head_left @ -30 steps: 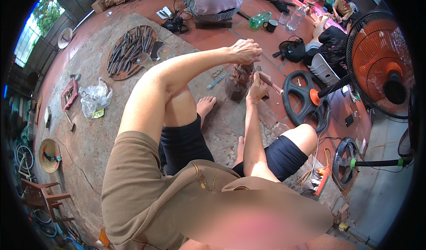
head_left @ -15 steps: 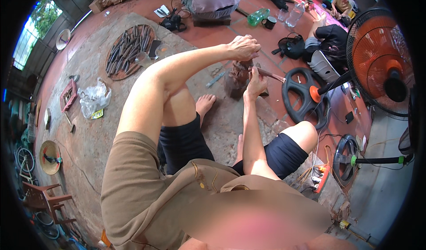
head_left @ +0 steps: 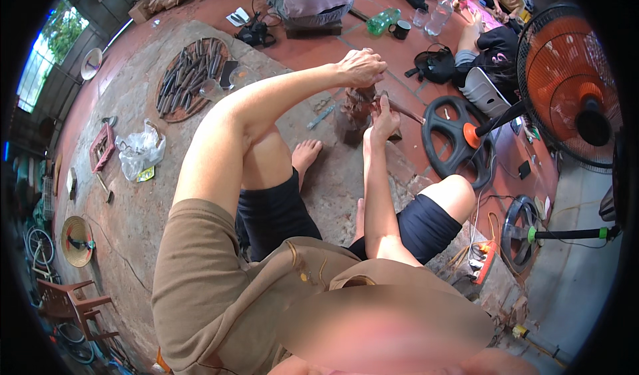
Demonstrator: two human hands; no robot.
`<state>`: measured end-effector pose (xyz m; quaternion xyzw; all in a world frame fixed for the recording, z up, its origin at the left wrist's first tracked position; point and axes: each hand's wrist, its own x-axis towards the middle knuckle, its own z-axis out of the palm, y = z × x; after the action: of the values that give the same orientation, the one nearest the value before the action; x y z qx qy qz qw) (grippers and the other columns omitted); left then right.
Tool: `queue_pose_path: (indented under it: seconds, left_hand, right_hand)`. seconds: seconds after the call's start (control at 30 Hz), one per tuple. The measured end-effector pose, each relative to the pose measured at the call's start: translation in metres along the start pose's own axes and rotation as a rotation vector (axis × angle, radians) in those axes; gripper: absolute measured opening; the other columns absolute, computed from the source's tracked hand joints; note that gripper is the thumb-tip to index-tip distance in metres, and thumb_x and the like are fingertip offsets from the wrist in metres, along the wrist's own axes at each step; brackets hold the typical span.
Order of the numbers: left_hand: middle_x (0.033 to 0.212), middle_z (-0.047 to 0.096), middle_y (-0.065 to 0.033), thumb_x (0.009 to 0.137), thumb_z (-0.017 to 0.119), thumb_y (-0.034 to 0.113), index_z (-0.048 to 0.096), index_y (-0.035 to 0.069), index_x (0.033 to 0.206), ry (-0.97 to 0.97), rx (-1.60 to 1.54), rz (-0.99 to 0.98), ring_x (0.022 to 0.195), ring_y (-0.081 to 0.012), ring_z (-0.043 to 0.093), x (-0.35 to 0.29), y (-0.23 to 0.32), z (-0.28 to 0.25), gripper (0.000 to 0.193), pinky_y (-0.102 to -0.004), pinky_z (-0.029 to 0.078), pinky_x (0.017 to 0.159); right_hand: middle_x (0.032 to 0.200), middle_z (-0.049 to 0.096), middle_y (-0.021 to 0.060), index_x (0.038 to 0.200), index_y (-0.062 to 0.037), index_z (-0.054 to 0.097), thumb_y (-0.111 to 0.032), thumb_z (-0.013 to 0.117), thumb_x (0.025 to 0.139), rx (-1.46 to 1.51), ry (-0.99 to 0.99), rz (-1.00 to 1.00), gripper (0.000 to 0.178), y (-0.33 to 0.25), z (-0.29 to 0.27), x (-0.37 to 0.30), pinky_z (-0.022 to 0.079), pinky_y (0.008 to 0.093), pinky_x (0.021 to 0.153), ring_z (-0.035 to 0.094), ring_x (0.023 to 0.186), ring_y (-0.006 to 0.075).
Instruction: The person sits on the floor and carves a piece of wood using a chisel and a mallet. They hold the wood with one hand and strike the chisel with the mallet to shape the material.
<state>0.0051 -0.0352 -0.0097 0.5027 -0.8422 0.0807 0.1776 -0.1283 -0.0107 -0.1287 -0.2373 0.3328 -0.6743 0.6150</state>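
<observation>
A dark brown carved wooden piece (head_left: 353, 117) stands on the ground in front of my feet. Just above it is my left hand (head_left: 361, 67), its fingers curled closed; whatever they hold, if anything, is hidden. My right hand (head_left: 382, 120) is closed around a slim brown chisel (head_left: 409, 111), with the thumb raised along it. The chisel's outer end points right, toward the fan base, and its other end is hidden by my hand at the carving's right side. A small light-blue strip (head_left: 321, 117) lies left of the carving.
A round tray (head_left: 166, 113) of several chisels lies ahead on the left, near a phone (head_left: 228, 70) and glasses. At right stands an orange fan (head_left: 572, 89) on a black base (head_left: 432, 139), with cables and a power strip (head_left: 484, 266) nearby. Other people sit farther off.
My right hand has turned the chisel slightly, so its outer end sits a little more to the left. My left hand has shifted slightly up and left.
</observation>
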Motion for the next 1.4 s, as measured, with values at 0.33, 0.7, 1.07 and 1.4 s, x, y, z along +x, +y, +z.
queue_pose_path:
  seconds: [0.33, 0.7, 1.07, 1.4]
  left_hand:
    - [0.090, 0.061, -0.0135, 0.083, 0.060, 0.027, 0.061, 0.006, 0.086, 0.002, -0.011, -0.002, 0.092, -0.0336, 0.059, 0.002, 0.001, 0.000, 0.021, -0.0436, 0.051, 0.073]
    - [0.088, 0.062, -0.0091, 0.091, 0.052, 0.037, 0.061, 0.011, 0.097, 0.014, -0.012, 0.076, 0.090, -0.0275, 0.060, 0.004, -0.014, 0.008, 0.029, -0.0387, 0.047, 0.080]
    - [0.091, 0.064, -0.0112, 0.093, 0.050, 0.031, 0.060, 0.007, 0.102, 0.036, 0.003, 0.167, 0.090, -0.0296, 0.060, 0.005, -0.022, 0.011, 0.027, -0.0385, 0.046, 0.081]
    - [0.092, 0.064, -0.0115, 0.091, 0.052, 0.030, 0.060, 0.008, 0.100, 0.054, 0.033, 0.133, 0.089, -0.0296, 0.060, 0.005, -0.015, 0.010, 0.025, -0.0386, 0.047, 0.080]
  right_hand:
    - [0.088, 0.064, 0.0051, 0.093, 0.0033, 0.062, -0.006, 0.067, 0.082, -0.061, -0.056, -0.066, 0.015, 0.002, -0.002, -0.003, 0.046, 0.0254, 0.072, 0.058, 0.076, 0.0118]
    - [0.089, 0.063, 0.0049, 0.090, -0.0035, 0.057, -0.007, 0.068, 0.081, 0.053, 0.014, 0.034, 0.014, 0.001, -0.001, -0.001, 0.049, 0.0281, 0.069, 0.062, 0.079, 0.0155]
    - [0.085, 0.062, 0.0027, 0.089, -0.0045, 0.059, -0.008, 0.069, 0.081, 0.036, -0.023, 0.032, 0.014, -0.011, 0.006, -0.010, 0.047, 0.0270, 0.068, 0.060, 0.075, 0.0135]
    - [0.079, 0.063, 0.0031, 0.087, -0.0012, 0.062, -0.007, 0.069, 0.080, -0.093, -0.038, -0.055, 0.011, -0.002, 0.004, 0.005, 0.045, 0.0238, 0.062, 0.058, 0.068, 0.0111]
